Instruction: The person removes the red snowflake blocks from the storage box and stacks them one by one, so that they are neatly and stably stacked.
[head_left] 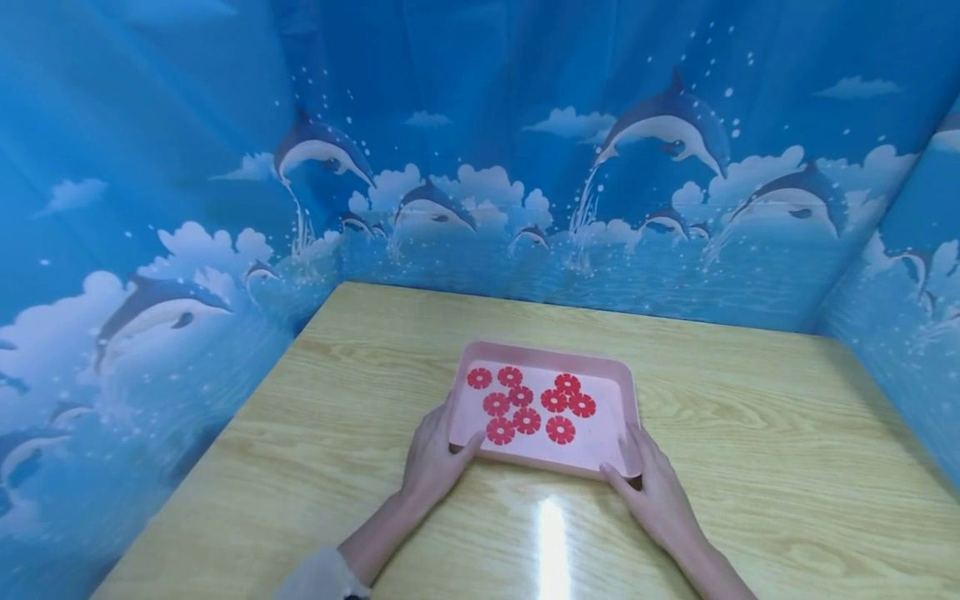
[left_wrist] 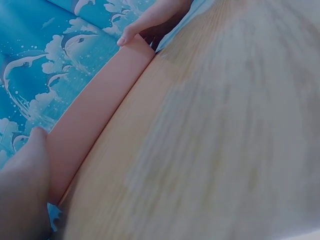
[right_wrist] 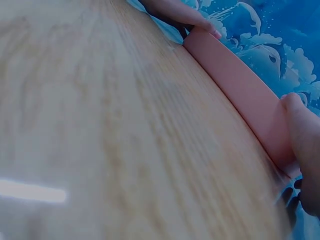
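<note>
Apparently the filling is done: ten red discs (head_left: 527, 428), by count from the head view, lie inside the pink tray (head_left: 551, 362). What is left looks like the handling of the tray itself; it is not yet let go, and whether it is being placed, shifted or readied for a lift cannot be told. Tray sits around the middle of the wooden table (head_left: 375, 367), its lower edge seemingly down on the wood in both wrist views. Left hand (head_left: 438, 454) grips the near left corner, right hand (head_left: 656, 492) the near right; both closed about as far as the wall lets them, thumbs on the near side, fingers around the ends, fingertips partly hidden. Tray: shallow, oblong, rounded corners, smooth plain sides, set slightly askew to the table's far edge. Discs: flat, notched at the rim, a small pale hole in each centre, scattered mostly left and middle, several touching or overlapping, right end of the tray floor bare. Beyond the table, a blue curtain (head_left: 480, 83) printed with dolphins.
</note>
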